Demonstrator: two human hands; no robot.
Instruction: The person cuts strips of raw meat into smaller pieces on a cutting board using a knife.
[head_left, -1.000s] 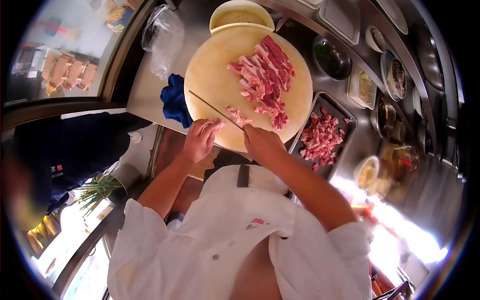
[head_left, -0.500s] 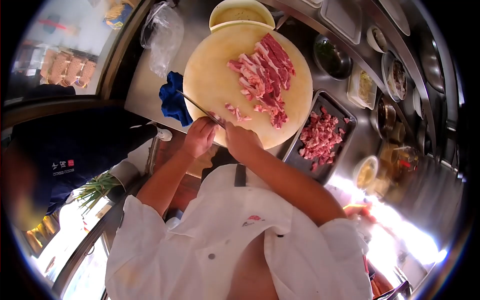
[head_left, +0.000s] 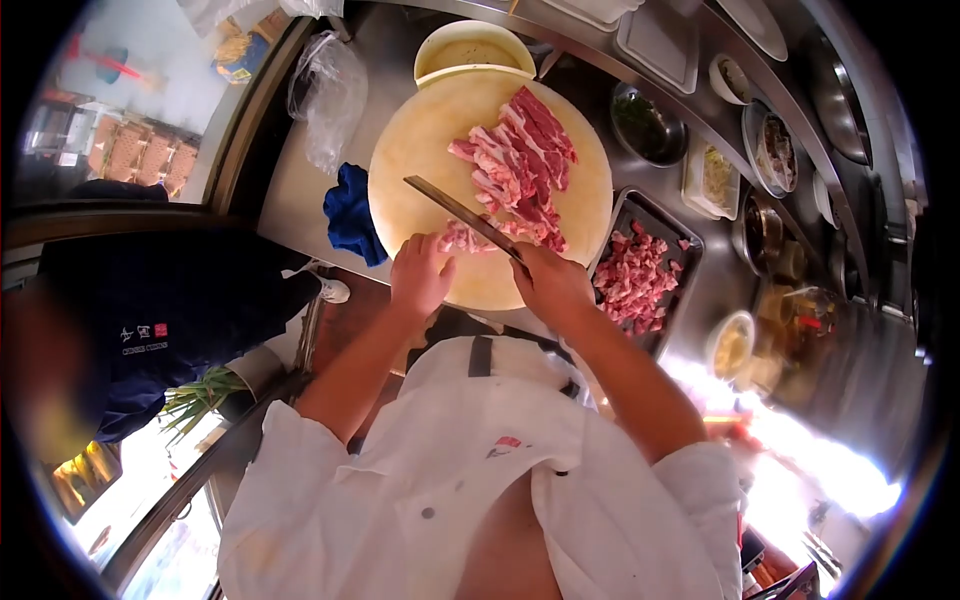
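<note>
While the left hand (head_left: 420, 275) touches the small meat pieces (head_left: 460, 238), the large meat (head_left: 520, 165) lies nearer the right hand (head_left: 552, 285).
On the round board (head_left: 410, 140), the large meat's long axis runs roughly away from the person, its near end just beyond the right hand, which grips the knife (head_left: 455, 207); the blade slants far-left above the small pieces. The left hand's fingers are bent at these pieces; whether they pinch one, I cannot tell.

So the long, thin knife (head_left: 462, 213) slants out from the right fingers (head_left: 530, 262); pinkish meat scraps (head_left: 462, 238) sit by the left fingers (head_left: 432, 246), probably touching. Bigger fat-streaked red strips (head_left: 520, 160) lie bunched beyond both.
</note>
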